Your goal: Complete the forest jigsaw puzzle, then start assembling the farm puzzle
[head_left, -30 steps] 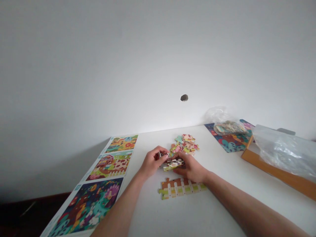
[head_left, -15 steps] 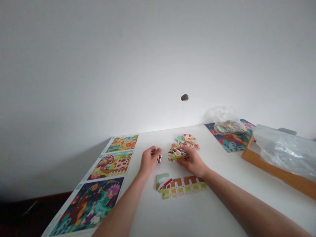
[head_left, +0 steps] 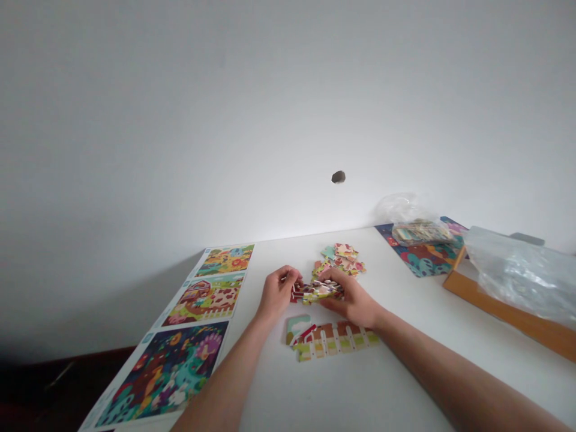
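My right hand (head_left: 348,295) is wrapped round a stack of jigsaw pieces (head_left: 323,290) above the white table. Close on its left, my left hand (head_left: 281,289) pinches a dark red and white puzzle piece (head_left: 296,293) at the left end of the stack. Nearer me lies a joined strip of pieces (head_left: 335,341) with a white fence, a green lower edge and a bit of red roof at its left. Behind my right hand, a loose heap of pieces (head_left: 344,255) rests on the table.
Three picture sheets (head_left: 204,300) line the table's left side. At the back right, a plastic bag of pieces (head_left: 420,233) sits on a dark picture sheet (head_left: 425,261). An orange-brown box (head_left: 499,312) with clear plastic (head_left: 522,273) on it stands at the right.
My left hand has moved slightly right, and its piece now meets the stack. The stack in my right hand has shifted left and tilted.
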### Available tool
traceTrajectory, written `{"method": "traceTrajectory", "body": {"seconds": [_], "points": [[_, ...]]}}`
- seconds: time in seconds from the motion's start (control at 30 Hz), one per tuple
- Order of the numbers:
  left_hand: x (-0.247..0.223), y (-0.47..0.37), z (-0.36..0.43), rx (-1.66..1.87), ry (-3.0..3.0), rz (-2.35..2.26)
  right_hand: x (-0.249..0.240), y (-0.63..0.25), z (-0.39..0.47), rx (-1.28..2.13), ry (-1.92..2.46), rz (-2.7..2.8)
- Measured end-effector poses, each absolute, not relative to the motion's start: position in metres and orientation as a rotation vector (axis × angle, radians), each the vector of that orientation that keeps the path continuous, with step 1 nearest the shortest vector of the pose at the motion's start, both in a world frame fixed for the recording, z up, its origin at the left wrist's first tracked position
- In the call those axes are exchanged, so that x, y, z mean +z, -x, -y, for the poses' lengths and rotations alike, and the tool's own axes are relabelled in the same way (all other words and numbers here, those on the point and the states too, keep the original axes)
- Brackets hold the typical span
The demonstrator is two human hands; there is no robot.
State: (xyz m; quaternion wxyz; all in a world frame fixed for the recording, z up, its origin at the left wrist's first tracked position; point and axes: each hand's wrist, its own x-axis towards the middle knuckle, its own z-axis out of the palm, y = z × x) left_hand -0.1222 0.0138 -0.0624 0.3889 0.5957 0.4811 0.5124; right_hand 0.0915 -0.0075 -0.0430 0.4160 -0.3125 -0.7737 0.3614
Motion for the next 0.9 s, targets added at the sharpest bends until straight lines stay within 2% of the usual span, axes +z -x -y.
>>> {"method": "traceTrajectory", "body": {"seconds": [0.2, 0.4, 0.6, 0.9], "points": [[-0.052, 0.108, 0.003, 1.209, -1.696, -1.007, -0.05, -0.088, 0.007, 0.953, 0.777, 1.975], [-0.052, 0.104, 0.008, 1.159, -1.799, -1.014, -0.051, -0.09, 0.004, 0.868, 0.83, 1.946], [-0.057, 0.092, 0.018, 1.177, -1.996, -0.936, -0.047, -0.083, 0.009, 0.862, 0.628, 2.068], [-0.05, 0.094, 0.024, 1.054, -1.834, -0.908, -0.049, -0.075, 0.01, 0.793, 0.708, 2.144]]}}
